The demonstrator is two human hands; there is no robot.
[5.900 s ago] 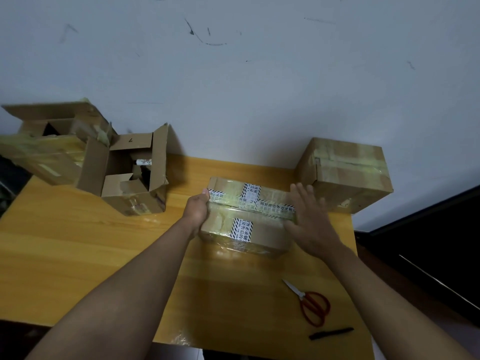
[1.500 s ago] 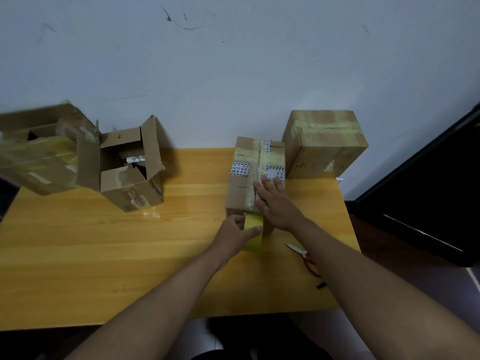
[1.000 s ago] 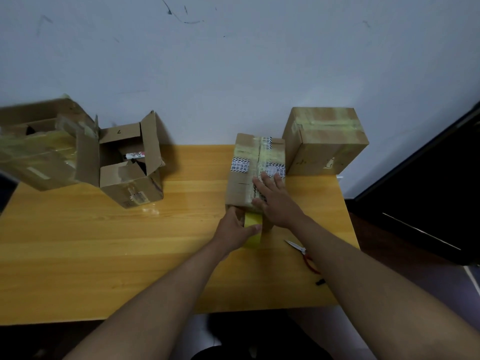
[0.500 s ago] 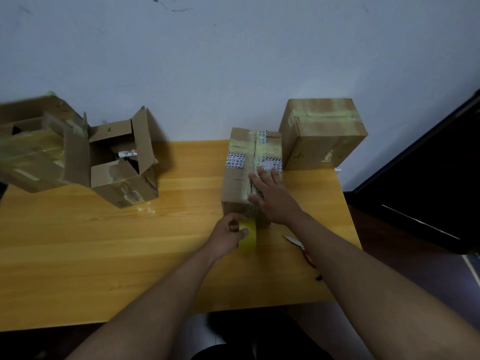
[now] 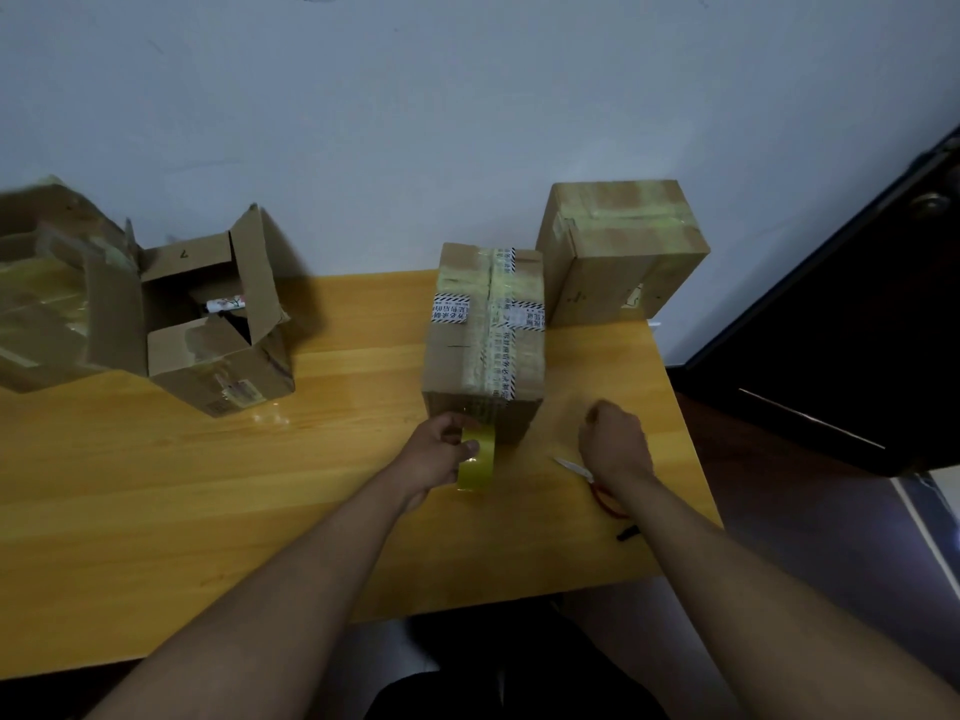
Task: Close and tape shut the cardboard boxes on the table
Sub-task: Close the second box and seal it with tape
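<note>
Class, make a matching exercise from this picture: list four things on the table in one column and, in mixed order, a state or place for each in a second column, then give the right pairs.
1. tape roll
2. scissors
3. middle box
4. left box

A. flaps open
B. lying partly under the right hand
C. held by the left hand
D. closed, tape running along its top

Pairs: 1-C, 2-B, 3-D, 4-A
</note>
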